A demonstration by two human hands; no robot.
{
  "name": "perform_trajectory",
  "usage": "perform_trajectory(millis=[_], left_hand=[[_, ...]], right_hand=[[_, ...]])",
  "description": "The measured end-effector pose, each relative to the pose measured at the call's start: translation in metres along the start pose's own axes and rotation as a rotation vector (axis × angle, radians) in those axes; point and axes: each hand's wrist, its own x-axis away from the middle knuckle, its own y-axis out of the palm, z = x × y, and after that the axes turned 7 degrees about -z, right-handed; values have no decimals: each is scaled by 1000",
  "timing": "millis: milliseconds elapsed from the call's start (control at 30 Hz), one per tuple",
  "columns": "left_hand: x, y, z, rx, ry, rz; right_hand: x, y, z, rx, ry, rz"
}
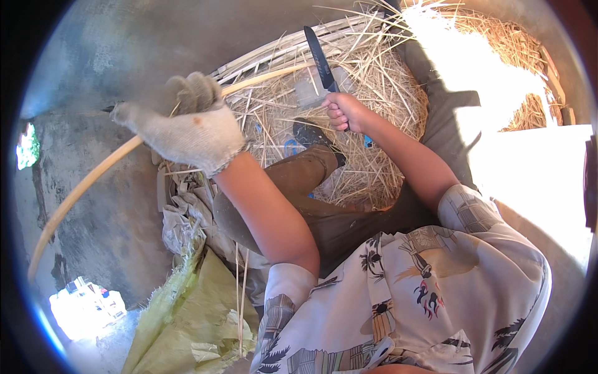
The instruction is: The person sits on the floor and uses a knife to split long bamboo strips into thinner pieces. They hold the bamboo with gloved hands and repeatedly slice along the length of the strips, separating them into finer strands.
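My left hand, in a knitted off-white work glove, grips a long, pale strip that looks like bamboo. The strip bends down to the lower left and runs out past the fingers towards the upper right; the glove hides its middle. My gloved thumb stands out to the left, and the fingers are curled. My right hand is bare and closed round the handle of a knife. Its long dark blade points up and away, apart from the strip, above the litter of shavings.
Straw-like shavings cover the floor ahead, around my shoe. Long split strips lie along the wall. A yellow-green woven sack and crumpled plastic lie at the lower left. More shavings are heaped in sunlight at the upper right.
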Motion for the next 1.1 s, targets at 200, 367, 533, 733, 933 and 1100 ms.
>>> perform_trajectory(millis=[200,367,533,733,933,1100], left_hand=[[-20,-42,25,146,201,-279],[21,-18,66,44,256,-62],[10,-36,75,72,324,-237],[-11,-76,87,180,307,-463],[-10,-92,100,198,370,-446],[7,-161,157,612,360,-683]], right_hand=[[33,-17,-62,250,-408,165],[-2,-30,-1,288,115,41],[28,10,-38,-16,-89,-25],[15,-1,-50,-604,150,-310],[52,-6,-90,142,-473,133],[-28,-44,20,-87,188,128]])
